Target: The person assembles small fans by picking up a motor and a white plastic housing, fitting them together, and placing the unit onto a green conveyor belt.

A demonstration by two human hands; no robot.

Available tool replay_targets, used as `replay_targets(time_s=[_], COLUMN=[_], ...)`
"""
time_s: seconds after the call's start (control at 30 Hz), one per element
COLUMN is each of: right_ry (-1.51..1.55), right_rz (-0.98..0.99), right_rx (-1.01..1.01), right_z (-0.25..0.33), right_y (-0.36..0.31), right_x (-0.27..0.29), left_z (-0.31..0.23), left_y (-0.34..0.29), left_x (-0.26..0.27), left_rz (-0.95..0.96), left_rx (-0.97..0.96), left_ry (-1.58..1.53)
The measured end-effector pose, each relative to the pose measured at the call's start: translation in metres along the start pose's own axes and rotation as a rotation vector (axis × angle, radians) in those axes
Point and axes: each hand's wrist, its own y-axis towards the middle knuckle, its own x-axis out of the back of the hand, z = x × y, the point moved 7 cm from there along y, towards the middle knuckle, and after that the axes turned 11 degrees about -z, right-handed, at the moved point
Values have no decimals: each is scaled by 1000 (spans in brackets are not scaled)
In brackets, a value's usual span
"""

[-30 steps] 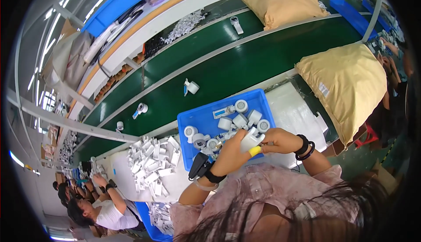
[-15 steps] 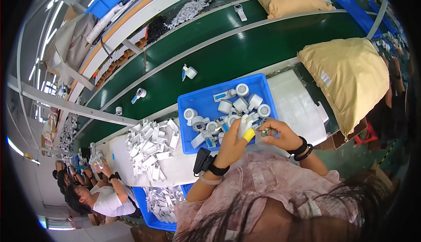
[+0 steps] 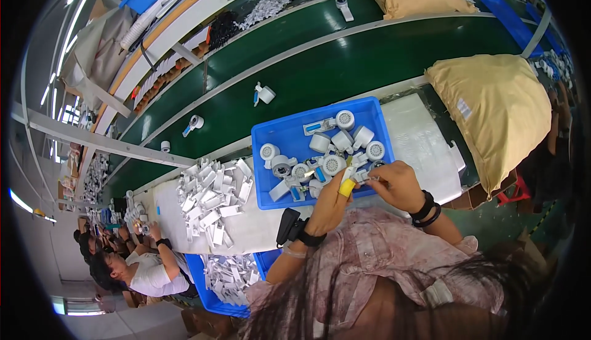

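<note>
My left hand [image 3: 332, 201], with a yellow wrap on its thumb, is closed on a white plastic fan part [image 3: 352, 172] above the near edge of a blue bin [image 3: 258, 183]. Close beside it, my right hand [image 3: 399, 186] is pinched at the same part; its fingertips hide what lies between them. Inside the bin are several white fan units with round grilled heads [image 3: 333, 165] and short handles, some showing blue pieces [image 3: 313, 127].
A pile of white plastic housings [image 3: 212, 198] lies left of the bin, with a second blue bin [image 3: 209, 302] of white parts below. Fan units [image 3: 265, 93] sit on the green conveyor [image 3: 295, 69]. A tan sack [image 3: 492, 118] stands right. A co-worker [image 3: 148, 272] sits at left.
My hands have come slightly lower, and the right hand has turned more palm-down over the part. The metallic piece seen at its fingertips earlier is now mostly hidden. The view has shifted slightly.
</note>
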Motion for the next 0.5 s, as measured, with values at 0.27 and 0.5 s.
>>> replay_targets(time_s=[0.27, 0.5], right_ry=[72, 151], right_rz=[-311, -295], right_rx=[22, 96], right_z=[1, 4], right_y=[3, 5], right_x=[5, 1], left_z=[16, 8], left_y=[6, 9], left_x=[0, -4], left_rz=[-73, -35], left_rx=[245, 175], left_ry=[-346, -401])
